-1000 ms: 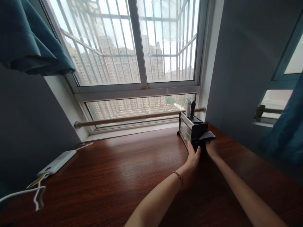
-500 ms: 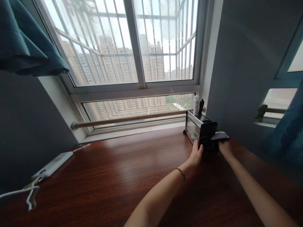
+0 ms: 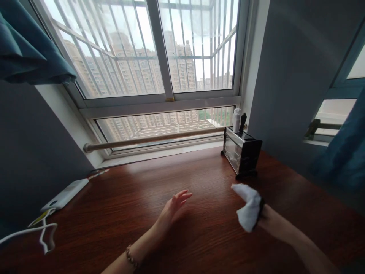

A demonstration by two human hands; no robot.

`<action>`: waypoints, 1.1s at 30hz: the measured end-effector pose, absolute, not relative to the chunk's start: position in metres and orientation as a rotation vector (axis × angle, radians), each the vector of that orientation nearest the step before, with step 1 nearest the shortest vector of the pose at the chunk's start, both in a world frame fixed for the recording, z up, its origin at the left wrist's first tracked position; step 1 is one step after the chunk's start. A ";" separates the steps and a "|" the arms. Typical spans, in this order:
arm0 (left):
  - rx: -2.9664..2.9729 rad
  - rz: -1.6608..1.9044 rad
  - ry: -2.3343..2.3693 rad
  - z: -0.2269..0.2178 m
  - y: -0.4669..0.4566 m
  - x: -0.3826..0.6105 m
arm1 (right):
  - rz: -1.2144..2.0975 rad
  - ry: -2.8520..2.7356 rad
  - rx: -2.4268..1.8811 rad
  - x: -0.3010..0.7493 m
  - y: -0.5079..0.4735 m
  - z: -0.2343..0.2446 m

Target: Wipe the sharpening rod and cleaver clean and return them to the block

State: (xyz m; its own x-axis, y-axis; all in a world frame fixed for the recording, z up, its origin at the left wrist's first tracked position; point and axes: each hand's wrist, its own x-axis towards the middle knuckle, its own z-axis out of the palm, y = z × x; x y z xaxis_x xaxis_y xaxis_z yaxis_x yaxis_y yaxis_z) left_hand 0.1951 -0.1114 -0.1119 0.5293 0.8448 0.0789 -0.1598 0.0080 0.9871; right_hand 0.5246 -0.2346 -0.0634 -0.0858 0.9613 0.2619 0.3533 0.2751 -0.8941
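Observation:
My left hand (image 3: 173, 205) hovers low over the brown wooden table (image 3: 119, 213), fingers stretched out and apart, holding nothing. My right hand (image 3: 264, 217) is closed round a white cloth (image 3: 247, 207), which covers most of the fingers. A shiny metal toaster with a black end (image 3: 242, 154) stands at the far right of the table, well beyond both hands. Behind it, a white bottle (image 3: 236, 120) and a dark bottle (image 3: 242, 122) stand on the sill.
A white power bank (image 3: 65, 195) with a white cable (image 3: 34, 232) lies at the table's left edge. A wooden rail (image 3: 154, 140) runs along the barred window. Teal curtains (image 3: 28, 57) hang at upper left and right. A grey wall stands to the right.
Both hands have left the toaster and drawn back toward me. The left hand opened over the table; the right hand came away still gripping the cloth, its white side now showing.

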 end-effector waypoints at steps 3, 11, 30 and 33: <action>1.292 0.903 0.715 -0.111 -0.121 0.164 | 1.040 -2.218 -1.357 0.453 -0.237 -0.092; 1.726 0.964 0.789 -0.112 -0.149 0.146 | 0.725 -2.653 -1.365 0.350 -0.211 -0.130; 3.364 0.423 -0.204 -0.074 -0.222 0.175 | 0.443 -2.076 -2.473 0.580 -0.238 -0.130; 3.255 0.291 -0.145 -0.080 -0.219 0.173 | 0.487 -2.095 -2.405 0.604 -0.232 -0.122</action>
State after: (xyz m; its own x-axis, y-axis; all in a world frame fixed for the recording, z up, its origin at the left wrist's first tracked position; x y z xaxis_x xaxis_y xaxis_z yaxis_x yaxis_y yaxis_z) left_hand 0.1735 -0.2187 -0.0801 0.9803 -0.0993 0.1708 -0.0762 -0.9877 -0.1368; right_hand 0.6038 -0.2320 -0.1223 0.1125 0.9535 -0.2797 0.9791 -0.1544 -0.1325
